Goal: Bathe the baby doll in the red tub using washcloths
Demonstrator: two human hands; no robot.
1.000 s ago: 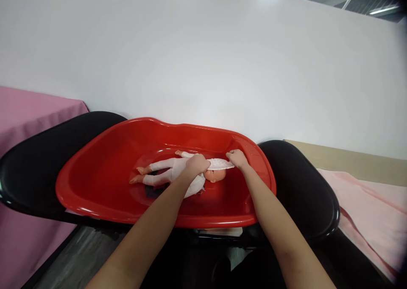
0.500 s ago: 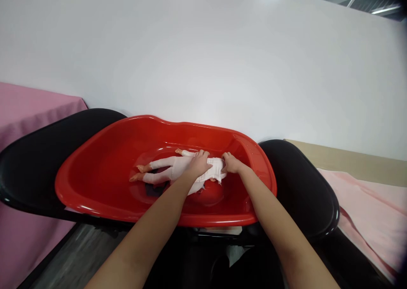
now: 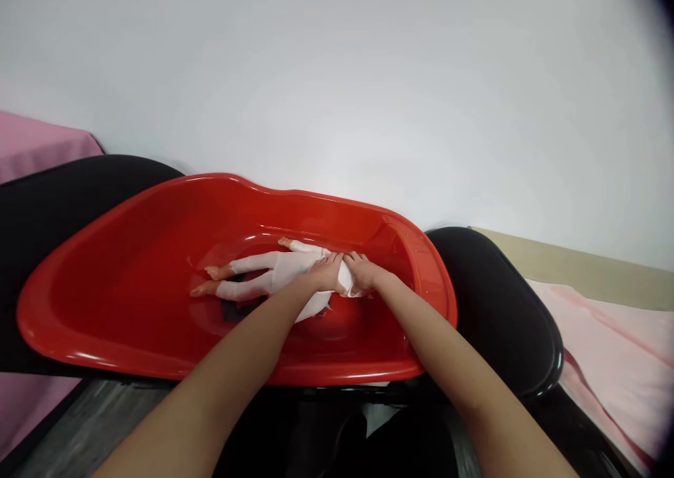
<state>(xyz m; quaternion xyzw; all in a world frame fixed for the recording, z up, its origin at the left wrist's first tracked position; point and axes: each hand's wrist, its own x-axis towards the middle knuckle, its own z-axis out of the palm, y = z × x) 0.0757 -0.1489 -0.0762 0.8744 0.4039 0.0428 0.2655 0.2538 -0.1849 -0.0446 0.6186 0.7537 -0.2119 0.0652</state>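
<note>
A doll [image 3: 289, 267] in pale, close-fitting clothing lies in a red baby bathtub [image 3: 105, 281], its bare feet toward the left end. One small hand of the doll shows along its far side. Over its upper end lies a piece of white cloth [image 3: 345, 279]. My left hand [image 3: 327, 273] is curled closed on the cloth's left side, over the doll's upper body. Close beside it, nearly touching, my right hand [image 3: 361, 270] has its fingers bent over the cloth's right side. The doll's head is hidden by my hands and the cloth.
Black rounded surfaces flank the tub, one on the left [image 3: 78, 197] and one on the right [image 3: 489, 302]. A pink cover [image 3: 42, 144] hangs at far left. Light pink cloth [image 3: 616, 344] lies at far right. A white wall [image 3: 337, 78] rises behind the tub.
My right hand has come left across the white cloth, closing the gap to my left hand. Less of the cloth shows between them. The view has shifted, with the tub's left end farther left.
</note>
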